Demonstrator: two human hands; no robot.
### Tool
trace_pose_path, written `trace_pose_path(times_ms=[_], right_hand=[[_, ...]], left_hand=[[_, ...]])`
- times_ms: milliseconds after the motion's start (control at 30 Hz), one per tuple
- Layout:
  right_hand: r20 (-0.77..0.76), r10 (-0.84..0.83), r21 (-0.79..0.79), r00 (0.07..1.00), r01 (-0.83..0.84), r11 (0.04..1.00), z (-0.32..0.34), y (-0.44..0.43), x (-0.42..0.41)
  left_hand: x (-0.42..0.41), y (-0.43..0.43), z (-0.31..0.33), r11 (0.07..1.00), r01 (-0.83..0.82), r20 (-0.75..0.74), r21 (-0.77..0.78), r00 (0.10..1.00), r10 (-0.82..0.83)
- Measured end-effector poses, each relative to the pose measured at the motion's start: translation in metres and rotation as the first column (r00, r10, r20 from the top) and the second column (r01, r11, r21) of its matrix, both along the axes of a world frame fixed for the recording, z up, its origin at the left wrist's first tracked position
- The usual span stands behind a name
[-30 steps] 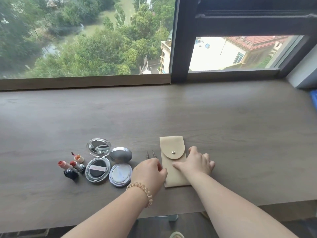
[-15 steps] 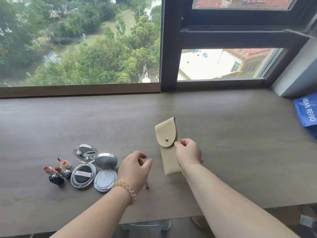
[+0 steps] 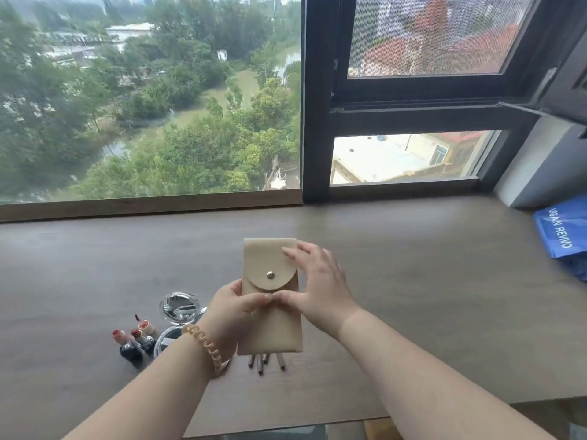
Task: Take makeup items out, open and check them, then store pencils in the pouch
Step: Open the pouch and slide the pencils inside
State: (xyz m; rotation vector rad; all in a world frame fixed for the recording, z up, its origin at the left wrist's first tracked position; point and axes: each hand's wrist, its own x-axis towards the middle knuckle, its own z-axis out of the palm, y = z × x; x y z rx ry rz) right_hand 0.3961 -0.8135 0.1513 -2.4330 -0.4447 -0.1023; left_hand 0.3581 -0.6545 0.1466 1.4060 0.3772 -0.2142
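Observation:
A beige pouch [image 3: 270, 325] with a round flap and metal snap is held upright above the wooden table [image 3: 413, 296], its flap closed. My left hand [image 3: 233, 308] grips its left edge with the thumb on the front. My right hand [image 3: 317, 285] touches the flap's right side, its thumb at the flap's lower edge. Several pencils [image 3: 265, 362] lie on the table, their ends showing below the pouch. To the left lie open lipsticks [image 3: 135, 339] and an open compact with a mirror [image 3: 178, 308], partly hidden by my left wrist.
A blue bag [image 3: 563, 230] with white lettering lies at the table's far right. The window sill and a dark window frame [image 3: 317, 122] run along the back. The table's front edge is close below my forearms.
Both hands have lifted the pouch from the table and turned it upright to face me. The left hand moved onto it from the pencils. The camera tilted up.

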Motion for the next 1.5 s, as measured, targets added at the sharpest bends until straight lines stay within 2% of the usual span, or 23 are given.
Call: trace_pose_path(times_ms=[67,167,200,300,367,467,533,567,633,733,833,900,933,967,1000,1033,1067,1100,1167,1200,1233,1333,1500], right_hand=[[0.051,0.059,-0.114,0.997,-0.053,0.992,0.008,0.008,0.000],[0.199,0.135,-0.187,0.971,-0.098,0.977,0.013,0.019,-0.002],[0.290,0.182,-0.223,0.940,-0.118,0.968,0.013,0.026,-0.004],[0.592,0.252,-0.240,0.766,-0.131,0.962,0.007,0.046,-0.007],[0.659,0.208,-0.184,0.723,-0.114,0.976,0.008,0.060,-0.010],[0.580,0.077,-0.069,0.811,-0.045,0.997,0.013,0.081,-0.019],[0.361,-0.078,0.124,0.929,0.034,0.992,0.022,0.089,-0.024],[0.229,-0.186,0.267,0.955,0.122,0.956,0.029,0.090,-0.023],[0.040,-0.343,0.467,0.939,0.286,0.837,0.042,0.087,-0.014],[-0.159,-0.355,0.552,0.921,0.381,0.742,0.054,0.087,-0.008],[-0.293,-0.399,0.481,0.869,0.494,0.724,0.057,0.082,-0.008],[-0.320,-0.432,0.312,0.843,0.524,0.793,0.057,0.074,-0.007],[-0.262,-0.463,0.162,0.847,0.511,0.844,0.055,0.071,-0.007],[-0.132,-0.477,-0.034,0.869,0.477,0.878,0.051,0.069,-0.008],[0.040,-0.425,-0.184,0.904,0.425,0.886,0.046,0.070,-0.012],[0.192,-0.316,-0.237,0.929,0.356,0.904,0.043,0.072,-0.016],[0.269,-0.209,-0.224,0.940,0.272,0.936,0.042,0.075,-0.021],[0.250,-0.125,-0.151,0.960,0.167,0.974,0.045,0.078,-0.027],[0.067,-0.006,0.045,0.998,0.003,0.999,0.051,0.083,-0.037],[-0.036,0.054,0.081,0.998,-0.051,0.995,0.051,0.084,-0.040],[-0.086,0.100,0.059,0.991,-0.095,0.994,0.051,0.085,-0.041],[-0.077,0.158,-0.091,0.984,-0.165,0.982,0.048,0.086,-0.046],[-0.053,0.201,-0.114,0.978,-0.206,0.972,0.047,0.081,-0.043]], left_hand=[[-0.007,0.010,0.006,0.999,0.036,0.016,-0.036,0.999,-0.035],[-0.012,0.029,0.012,0.994,0.090,0.036,-0.060,0.995,-0.088],[-0.015,0.036,0.014,0.994,0.095,0.047,-0.062,0.995,-0.092],[-0.022,0.050,0.019,0.988,0.145,0.078,-0.060,0.987,-0.141],[-0.026,0.059,0.022,0.984,0.166,0.096,-0.064,0.983,-0.159],[-0.030,0.074,0.024,0.977,0.187,0.095,-0.100,0.979,-0.178],[-0.037,0.084,0.023,0.975,0.215,0.098,-0.063,0.973,-0.208],[-0.041,0.089,0.023,0.972,0.230,0.095,-0.037,0.970,-0.226],[-0.051,0.096,0.019,0.966,0.256,0.093,-0.038,0.963,-0.252],[-0.060,0.105,0.016,0.954,0.294,0.086,-0.054,0.954,-0.289],[-0.067,0.112,0.016,0.921,0.386,0.079,-0.052,0.921,-0.381],[-0.071,0.116,0.017,0.893,0.444,0.074,-0.066,0.895,-0.440],[-0.073,0.118,0.019,0.885,0.460,0.073,-0.068,0.887,-0.456],[-0.073,0.120,0.020,0.882,0.467,0.072,-0.065,0.884,-0.462],[-0.074,0.121,0.022,0.884,0.464,0.075,-0.059,0.885,-0.460],[-0.073,0.122,0.023,0.890,0.453,0.081,-0.052,0.890,-0.449],[-0.071,0.122,0.022,0.900,0.434,0.083,-0.039,0.899,-0.430],[-0.070,0.120,0.022,0.910,0.413,0.083,-0.020,0.908,-0.410],[-0.068,0.115,0.019,0.924,0.381,0.079,0.023,0.921,-0.381],[-0.068,0.110,0.018,0.925,0.376,0.076,0.048,0.922,-0.379],[-0.068,0.105,0.016,0.922,0.382,0.078,0.071,0.919,-0.387],[-0.068,0.092,0.012,0.905,0.417,0.084,0.085,0.902,-0.424],[-0.072,0.072,0.014,0.895,0.442,0.052,0.056,0.894,-0.445]])
